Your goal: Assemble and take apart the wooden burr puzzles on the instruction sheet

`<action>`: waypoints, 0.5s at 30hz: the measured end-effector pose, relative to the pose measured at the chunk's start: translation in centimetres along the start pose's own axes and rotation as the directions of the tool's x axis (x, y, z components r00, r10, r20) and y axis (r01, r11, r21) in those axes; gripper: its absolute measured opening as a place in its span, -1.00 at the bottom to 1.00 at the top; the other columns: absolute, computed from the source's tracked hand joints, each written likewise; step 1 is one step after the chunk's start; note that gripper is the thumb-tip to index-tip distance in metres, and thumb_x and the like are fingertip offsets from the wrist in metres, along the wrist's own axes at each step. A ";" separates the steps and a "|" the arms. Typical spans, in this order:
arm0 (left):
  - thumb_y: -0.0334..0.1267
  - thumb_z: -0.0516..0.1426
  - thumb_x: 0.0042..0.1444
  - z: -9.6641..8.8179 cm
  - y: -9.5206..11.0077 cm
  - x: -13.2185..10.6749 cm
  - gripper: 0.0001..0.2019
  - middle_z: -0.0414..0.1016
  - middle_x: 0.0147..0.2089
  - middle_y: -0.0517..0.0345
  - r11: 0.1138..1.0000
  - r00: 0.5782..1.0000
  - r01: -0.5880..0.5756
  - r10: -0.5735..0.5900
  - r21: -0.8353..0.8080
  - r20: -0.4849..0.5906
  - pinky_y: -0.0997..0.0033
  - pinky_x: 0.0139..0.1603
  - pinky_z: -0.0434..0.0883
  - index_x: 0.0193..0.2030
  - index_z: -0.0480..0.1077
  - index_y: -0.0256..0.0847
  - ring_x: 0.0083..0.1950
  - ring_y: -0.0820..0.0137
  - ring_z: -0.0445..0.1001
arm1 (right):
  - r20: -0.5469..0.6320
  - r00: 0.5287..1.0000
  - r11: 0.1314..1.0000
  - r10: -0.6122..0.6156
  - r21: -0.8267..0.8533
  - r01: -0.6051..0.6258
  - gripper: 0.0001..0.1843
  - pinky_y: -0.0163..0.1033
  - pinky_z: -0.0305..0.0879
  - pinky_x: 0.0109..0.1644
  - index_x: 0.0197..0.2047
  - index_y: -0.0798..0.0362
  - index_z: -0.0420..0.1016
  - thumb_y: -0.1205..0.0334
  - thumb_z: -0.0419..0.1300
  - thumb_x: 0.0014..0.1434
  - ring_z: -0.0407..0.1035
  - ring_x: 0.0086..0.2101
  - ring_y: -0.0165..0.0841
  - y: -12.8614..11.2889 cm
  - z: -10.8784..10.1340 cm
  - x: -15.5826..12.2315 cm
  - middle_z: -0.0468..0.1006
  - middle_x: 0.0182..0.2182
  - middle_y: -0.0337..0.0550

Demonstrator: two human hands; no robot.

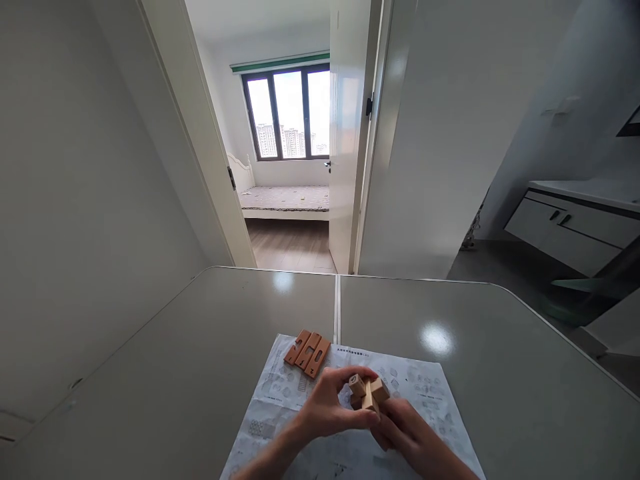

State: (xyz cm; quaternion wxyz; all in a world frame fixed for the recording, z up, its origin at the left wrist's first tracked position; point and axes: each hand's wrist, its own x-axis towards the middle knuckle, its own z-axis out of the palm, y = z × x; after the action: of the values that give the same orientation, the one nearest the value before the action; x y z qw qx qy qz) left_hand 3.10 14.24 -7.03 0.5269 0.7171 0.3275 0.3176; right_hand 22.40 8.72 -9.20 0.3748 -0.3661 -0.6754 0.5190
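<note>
- Right hand [403, 427] is curling in against the lower side of the blocks [369, 399], perhaps bracing them; its fingertips are hiding, so I cannot tell whether it is gripping.
- Left hand [330, 407] is closing part-way, thumb below and fingers above, holding the crossed blocks between them, likely so that they are staying together.
- Blocks are sitting over the paper [440, 413].
- Three numbered tiles [305, 358] are lying side by side near its far left corner, apparently leaving the hands room.
- Table [165, 373] is supporting the paper.
</note>
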 end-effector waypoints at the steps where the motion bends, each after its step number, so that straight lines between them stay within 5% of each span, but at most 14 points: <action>1: -0.01 0.43 -0.10 0.0 0.1 0.0 -0.37 0.61 -0.07 0.04 1.000 1.000 -0.013 0.013 -0.015 0.008 0.25 0.13 0.46 0.12 0.56 -0.23 0.01 0.17 0.52 | 0.008 1.000 1.000 0.005 0.028 -0.005 -0.41 -0.27 0.13 -0.34 -0.51 0.02 0.21 -0.19 -0.03 0.46 0.09 -0.52 -0.42 0.0 0.0 0.0 0.24 -0.58 -0.30; 9: 0.00 0.46 -0.16 -0.2 -0.2 0.0 -0.34 0.61 -0.06 0.03 0.996 0.999 -0.017 0.020 -0.086 0.034 0.22 0.17 0.44 0.10 0.57 -0.25 0.03 0.14 0.53 | 0.067 0.997 0.995 0.045 0.088 -0.051 -0.42 -0.28 0.11 -0.39 -0.47 0.01 0.22 -0.24 -0.02 0.43 0.09 -0.53 -0.43 -0.1 0.3 0.0 0.24 -0.57 -0.31; 12: 0.04 0.44 -0.13 -0.1 -0.2 0.0 -0.35 0.62 -0.05 0.02 0.996 1.000 0.001 -0.001 -0.093 -0.002 0.24 0.14 0.45 0.09 0.58 -0.24 0.04 0.12 0.53 | 0.000 0.998 0.998 0.062 -0.020 -0.062 -0.44 -0.28 0.21 -0.33 -0.42 0.02 0.31 -0.22 -0.05 0.45 0.18 -0.48 -0.39 0.5 0.5 0.0 0.33 -0.52 -0.26; 15: 0.06 0.39 -0.04 0.5 -0.2 0.0 -0.38 0.63 -0.02 -0.01 0.989 0.999 0.002 -0.009 -0.145 -0.051 0.26 0.11 0.46 0.12 0.57 -0.25 0.04 0.11 0.54 | -0.118 0.993 0.990 -0.010 -0.141 -0.006 -0.53 -0.26 0.31 -0.29 -0.15 -0.01 0.44 -0.17 -0.09 0.47 0.31 -0.39 -0.31 1.6 0.8 0.2 0.46 -0.37 -0.17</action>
State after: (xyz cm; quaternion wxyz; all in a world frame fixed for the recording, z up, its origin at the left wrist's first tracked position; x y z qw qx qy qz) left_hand 3.47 14.07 -7.35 0.5698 0.6676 0.3190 0.3576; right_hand 21.75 8.88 -10.87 0.3880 -0.4211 -0.6872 0.4470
